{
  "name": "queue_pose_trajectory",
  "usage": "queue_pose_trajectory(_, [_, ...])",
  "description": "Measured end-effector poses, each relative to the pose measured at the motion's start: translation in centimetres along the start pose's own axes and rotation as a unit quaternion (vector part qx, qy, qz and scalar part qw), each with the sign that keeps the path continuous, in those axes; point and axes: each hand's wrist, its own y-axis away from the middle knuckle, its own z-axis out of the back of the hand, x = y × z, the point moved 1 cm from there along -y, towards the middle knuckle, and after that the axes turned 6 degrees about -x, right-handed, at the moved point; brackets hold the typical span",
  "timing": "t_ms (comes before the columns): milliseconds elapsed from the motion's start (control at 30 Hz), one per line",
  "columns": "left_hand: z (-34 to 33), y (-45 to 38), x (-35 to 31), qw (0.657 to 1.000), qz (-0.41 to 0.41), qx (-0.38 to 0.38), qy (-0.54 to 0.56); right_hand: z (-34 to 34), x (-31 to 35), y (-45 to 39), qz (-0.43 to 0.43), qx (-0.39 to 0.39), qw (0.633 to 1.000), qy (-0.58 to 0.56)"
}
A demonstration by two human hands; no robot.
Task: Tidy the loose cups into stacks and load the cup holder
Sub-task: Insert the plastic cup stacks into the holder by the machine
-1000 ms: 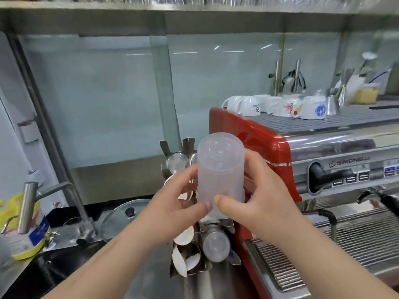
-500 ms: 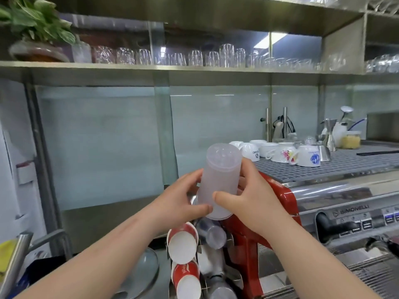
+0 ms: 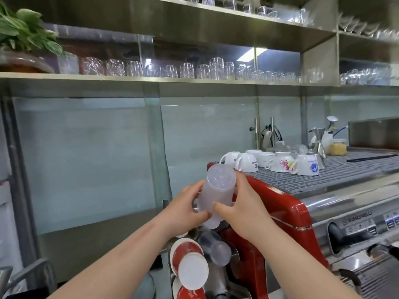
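Where the steel shelving [image 3: 151, 79] spans the back wall, rows of upturned glasses [image 3: 190, 70] line it, with a leafy plant [image 3: 23, 31] at its left end. Below runs a pale glass backsplash [image 3: 86, 152]. A red espresso machine [image 3: 287, 208] fills the right side; the silver front panel reads SIMONELLI, somewhat blurred. On its grey grid top sit white mugs [image 3: 269, 161] upside down, one with a blue round logo, one with a pink flower print, one with dark lettering too small to read. A steel jigger [image 3: 319, 143] stands behind them, beside a small jar of something yellow.

Both hands are up in front of the machine's left corner, grasping a stack [image 3: 214, 189] of frosted, translucent plastic cups. It is bottom-up, tilted slightly right, its closed end near the machine's top edge. The left hand [image 3: 185, 210] wraps it from the left with the thumb across the near side; the right hand [image 3: 241, 209] clasps it from the right, thumb meeting the left thumb low on the stack.

Directly under the hands is the cup holder [image 3: 216, 266], a steel rack whose slots point toward me. Red paper cups [image 3: 190, 262] with white bottoms jut from its left slots, and clear plastic cups [image 3: 218, 252] from the right one.
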Motion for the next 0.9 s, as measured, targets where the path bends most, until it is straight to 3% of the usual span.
queue_pose_trajectory(900, [-3.4, -3.9, 7.1, 0.996, 0.035, 0.045, -0.065, -5.8, -9.4, -2.2, -0.077, -0.011, 0.997, -0.026])
